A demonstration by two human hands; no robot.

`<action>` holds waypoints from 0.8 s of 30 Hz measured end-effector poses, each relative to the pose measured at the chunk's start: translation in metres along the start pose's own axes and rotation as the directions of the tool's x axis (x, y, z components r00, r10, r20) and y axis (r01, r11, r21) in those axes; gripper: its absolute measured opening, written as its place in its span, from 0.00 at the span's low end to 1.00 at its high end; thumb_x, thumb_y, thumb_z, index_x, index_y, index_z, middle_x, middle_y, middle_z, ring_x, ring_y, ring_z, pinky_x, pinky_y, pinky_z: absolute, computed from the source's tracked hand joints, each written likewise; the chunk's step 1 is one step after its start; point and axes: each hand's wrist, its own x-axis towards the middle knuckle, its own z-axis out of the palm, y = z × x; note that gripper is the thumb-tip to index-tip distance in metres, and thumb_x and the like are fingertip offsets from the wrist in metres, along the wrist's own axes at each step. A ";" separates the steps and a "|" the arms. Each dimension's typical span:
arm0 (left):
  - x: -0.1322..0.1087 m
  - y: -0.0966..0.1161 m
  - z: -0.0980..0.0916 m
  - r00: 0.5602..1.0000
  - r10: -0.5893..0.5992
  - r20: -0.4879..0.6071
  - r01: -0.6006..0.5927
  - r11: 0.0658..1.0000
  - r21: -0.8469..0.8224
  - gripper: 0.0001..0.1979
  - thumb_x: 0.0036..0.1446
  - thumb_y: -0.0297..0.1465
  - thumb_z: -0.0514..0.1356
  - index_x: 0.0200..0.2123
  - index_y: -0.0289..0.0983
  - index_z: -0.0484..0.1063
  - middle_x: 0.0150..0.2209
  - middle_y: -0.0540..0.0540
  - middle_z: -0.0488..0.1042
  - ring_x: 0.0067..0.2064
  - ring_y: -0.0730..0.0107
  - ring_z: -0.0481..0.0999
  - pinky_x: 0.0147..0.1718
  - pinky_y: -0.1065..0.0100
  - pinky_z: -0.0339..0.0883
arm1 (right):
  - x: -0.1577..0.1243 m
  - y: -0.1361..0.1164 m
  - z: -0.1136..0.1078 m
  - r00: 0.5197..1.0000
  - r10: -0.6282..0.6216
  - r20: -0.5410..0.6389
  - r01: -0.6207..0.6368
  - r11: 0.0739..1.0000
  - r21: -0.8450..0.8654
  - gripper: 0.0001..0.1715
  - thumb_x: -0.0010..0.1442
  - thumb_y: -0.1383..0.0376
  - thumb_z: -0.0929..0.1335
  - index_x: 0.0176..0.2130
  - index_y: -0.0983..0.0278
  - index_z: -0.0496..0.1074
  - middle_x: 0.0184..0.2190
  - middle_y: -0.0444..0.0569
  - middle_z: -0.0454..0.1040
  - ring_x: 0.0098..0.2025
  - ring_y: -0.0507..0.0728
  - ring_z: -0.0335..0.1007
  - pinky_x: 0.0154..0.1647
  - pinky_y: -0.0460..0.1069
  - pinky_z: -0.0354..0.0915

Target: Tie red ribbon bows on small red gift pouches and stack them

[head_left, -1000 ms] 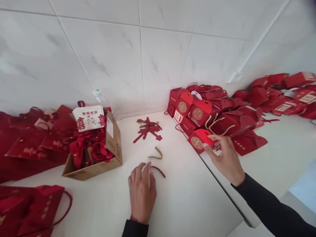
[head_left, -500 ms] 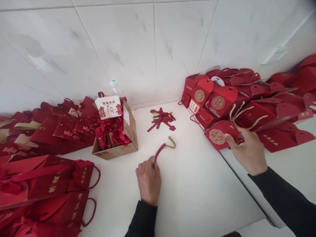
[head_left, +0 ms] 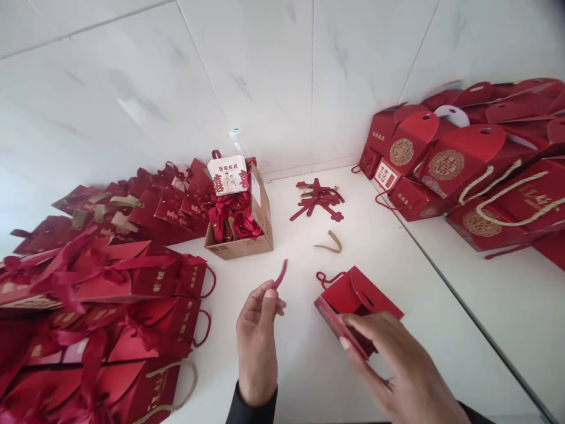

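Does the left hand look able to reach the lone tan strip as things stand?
Probably yes: only tabletop seems to lie between the left hand and the tan strip, though that hand holds a red strip.

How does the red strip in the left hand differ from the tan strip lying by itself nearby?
The red strip is held up in the left hand, while the tan strip lies on the white table. The tan strip is bent sharply back like a hook; the visible part of the red strip only curves gently. Both look narrow.
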 end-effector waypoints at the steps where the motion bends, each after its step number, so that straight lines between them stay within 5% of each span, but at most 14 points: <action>1: -0.004 0.005 -0.005 1.000 -0.026 0.001 0.026 0.998 -0.057 0.19 0.65 0.46 0.59 0.45 0.36 0.77 0.30 0.47 0.75 0.32 0.69 0.74 0.36 0.66 0.72 | -0.001 -0.006 0.002 0.999 0.003 0.041 -0.004 1.000 0.015 0.11 0.72 0.64 0.65 0.53 0.59 0.69 0.35 0.48 0.79 0.34 0.58 0.77 0.35 0.51 0.74; 7: -0.033 0.034 -0.025 0.994 -0.105 -0.026 0.095 0.959 -0.266 0.19 0.51 0.41 0.74 0.44 0.39 0.81 0.35 0.46 0.80 0.35 0.69 0.77 0.36 0.71 0.73 | 0.009 -0.025 -0.017 0.991 0.029 0.127 -0.047 0.989 0.142 0.17 0.71 0.56 0.65 0.57 0.55 0.70 0.41 0.50 0.79 0.40 0.59 0.79 0.36 0.50 0.78; 12: -0.056 0.057 -0.026 0.996 -0.088 0.031 0.093 0.960 -0.264 0.15 0.55 0.39 0.72 0.44 0.40 0.80 0.30 0.47 0.80 0.33 0.70 0.79 0.33 0.73 0.73 | 0.031 -0.030 -0.031 0.989 -0.031 0.147 0.002 0.982 0.189 0.14 0.72 0.61 0.64 0.55 0.55 0.70 0.46 0.50 0.77 0.47 0.59 0.76 0.41 0.49 0.77; 17: -0.067 0.071 -0.020 0.992 -0.020 0.122 0.067 0.916 -0.395 0.09 0.55 0.36 0.72 0.39 0.41 0.82 0.30 0.48 0.81 0.31 0.73 0.80 0.35 0.74 0.74 | 0.046 -0.038 -0.028 0.948 -0.250 0.199 0.224 0.963 0.147 0.18 0.71 0.64 0.65 0.59 0.58 0.67 0.55 0.52 0.73 0.62 0.61 0.66 0.64 0.57 0.66; 19: -0.070 0.073 -0.019 0.990 -0.035 0.134 0.094 0.882 -0.462 0.09 0.54 0.37 0.73 0.37 0.40 0.82 0.28 0.49 0.80 0.30 0.74 0.79 0.35 0.75 0.73 | 0.049 -0.043 -0.025 0.934 -0.274 0.229 0.236 0.955 0.180 0.13 0.71 0.65 0.65 0.55 0.58 0.68 0.50 0.50 0.76 0.58 0.60 0.71 0.71 0.62 0.57; 21: -0.073 0.074 -0.018 0.987 -0.034 0.159 0.112 0.850 -0.515 0.10 0.53 0.38 0.74 0.37 0.40 0.82 0.27 0.49 0.80 0.30 0.73 0.79 0.34 0.74 0.73 | 0.049 -0.047 -0.024 0.938 -0.223 0.265 0.156 0.955 0.252 0.06 0.71 0.65 0.65 0.48 0.56 0.68 0.40 0.44 0.77 0.46 0.56 0.77 0.67 0.60 0.63; 24: -0.077 0.076 -0.018 0.983 -0.002 0.184 0.106 0.822 -0.560 0.10 0.55 0.38 0.73 0.39 0.41 0.83 0.28 0.49 0.80 0.30 0.71 0.80 0.34 0.71 0.75 | 0.046 -0.052 -0.023 0.943 -0.092 0.321 -0.029 0.936 0.352 0.04 0.72 0.61 0.64 0.44 0.54 0.69 0.34 0.41 0.76 0.36 0.53 0.78 0.42 0.48 0.78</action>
